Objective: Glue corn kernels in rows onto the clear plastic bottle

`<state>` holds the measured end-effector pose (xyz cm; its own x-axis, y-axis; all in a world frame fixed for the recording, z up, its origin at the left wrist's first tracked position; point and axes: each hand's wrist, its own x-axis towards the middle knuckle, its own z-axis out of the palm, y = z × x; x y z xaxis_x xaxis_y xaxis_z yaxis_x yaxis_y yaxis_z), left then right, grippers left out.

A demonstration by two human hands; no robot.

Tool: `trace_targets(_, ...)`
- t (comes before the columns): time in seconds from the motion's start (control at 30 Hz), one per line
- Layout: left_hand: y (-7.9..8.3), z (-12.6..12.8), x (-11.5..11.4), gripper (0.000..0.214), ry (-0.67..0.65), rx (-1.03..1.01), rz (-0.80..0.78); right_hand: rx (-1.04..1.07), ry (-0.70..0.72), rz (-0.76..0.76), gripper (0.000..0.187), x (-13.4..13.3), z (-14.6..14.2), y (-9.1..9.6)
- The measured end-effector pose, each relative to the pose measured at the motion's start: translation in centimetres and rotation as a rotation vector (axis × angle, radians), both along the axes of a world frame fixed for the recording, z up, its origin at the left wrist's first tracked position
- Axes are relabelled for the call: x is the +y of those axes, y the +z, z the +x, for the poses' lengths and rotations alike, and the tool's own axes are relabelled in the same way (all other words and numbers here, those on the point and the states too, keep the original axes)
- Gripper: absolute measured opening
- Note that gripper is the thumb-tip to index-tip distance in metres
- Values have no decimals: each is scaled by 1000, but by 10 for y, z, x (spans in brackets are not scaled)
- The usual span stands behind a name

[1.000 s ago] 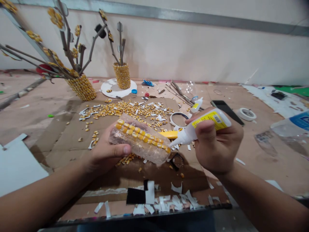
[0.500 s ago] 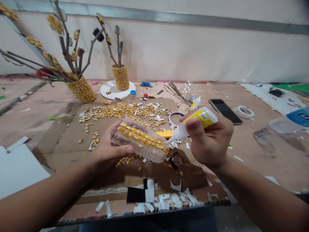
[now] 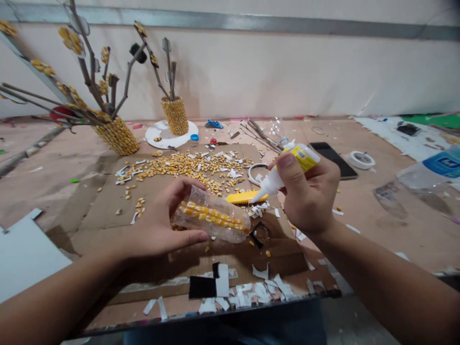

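Observation:
My left hand (image 3: 158,225) grips a clear plastic bottle piece (image 3: 212,218) lying sideways, with two rows of yellow corn kernels stuck along it. My right hand (image 3: 309,191) is wrapped round a white glue bottle with a yellow label (image 3: 287,170), its nozzle pointing down-left, a little above and apart from the plastic's right end. A pile of loose corn kernels (image 3: 187,165) lies on the cardboard sheet (image 3: 104,206) just behind my hands. A yellow cutter (image 3: 244,197) lies under the nozzle.
Two kernel-covered vases with twig branches (image 3: 117,134) (image 3: 175,115) stand at the back left. A black phone (image 3: 330,158), a tape roll (image 3: 361,159) and clear plastic bottles (image 3: 424,187) lie to the right. White paper scraps (image 3: 251,290) litter the near edge. A white sheet (image 3: 25,254) sits left.
My left hand has lowered the kernel-covered plastic and turned it flatter. The glue nozzle has lifted off its right end and now sits above it, away from the kernels.

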<state>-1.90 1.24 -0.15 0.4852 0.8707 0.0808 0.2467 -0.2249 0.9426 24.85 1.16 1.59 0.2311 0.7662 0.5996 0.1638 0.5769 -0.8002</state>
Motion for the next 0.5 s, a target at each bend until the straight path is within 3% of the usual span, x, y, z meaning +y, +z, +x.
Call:
trace_targets(0.1, 1, -11, 10, 73, 2, 116, 214, -2, 19, -12, 47, -1, 0, 0)
trace_targets(0.2, 8, -17, 17, 76, -10, 220, 322, -13, 54, -19, 45, -3, 0, -1)
trace_targets(0.37, 24, -15, 20, 55, -61, 340, 358, -33, 78, -5, 46, -4, -1, -1)
trace_targets(0.5, 26, -14, 20, 50, -79, 356, 327, -72, 91, -33, 48, -4, 0, -3)
